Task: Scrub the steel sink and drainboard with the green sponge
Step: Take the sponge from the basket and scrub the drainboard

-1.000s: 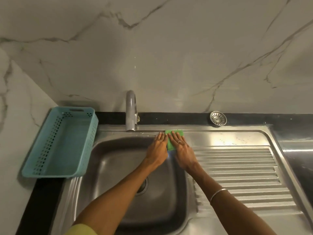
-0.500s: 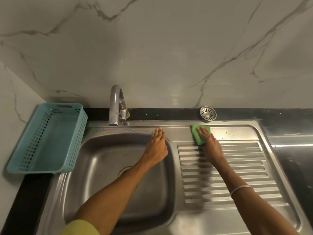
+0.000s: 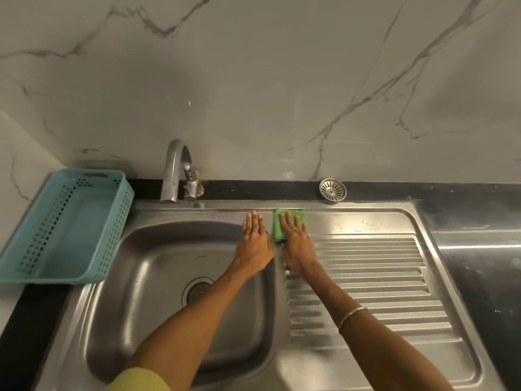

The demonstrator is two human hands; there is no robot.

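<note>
From the head camera, much of my green sponge (image 3: 282, 224) is hidden under my right hand (image 3: 296, 244); only its far edge and left side show past my fingers. My left forearm crosses over the sink (image 3: 158, 277) and covers part of the basin's right wall, and the drain hole (image 3: 197, 290) shows only partly beside that arm. My elbows are cut off by the bottom of the frame, where a bit of yellow sleeve (image 3: 141, 380) pokes in. The right end of the black counter (image 3: 479, 263) runs out of frame.

The blue basket (image 3: 67, 224) sits on the counter left of the sink, tilted against the wall corner, and I see nothing in it. The basin holds nothing loose that I can make out. A round metal strainer (image 3: 332, 189) lies on the black ledge behind the drainboard (image 3: 366, 277), and the tap (image 3: 177, 170) stands at the basin's back edge.

My right hand lies flat with fingers spread, pressing the sponge onto the smooth strip at the far left corner of the drainboard, just above the ridges. My left hand (image 3: 255, 245) is flat and empty, fingers together, resting on the rim between basin and drainboard, just beside the sponge's left edge. The two hands sit side by side, near each other; whether they touch I cannot tell.
</note>
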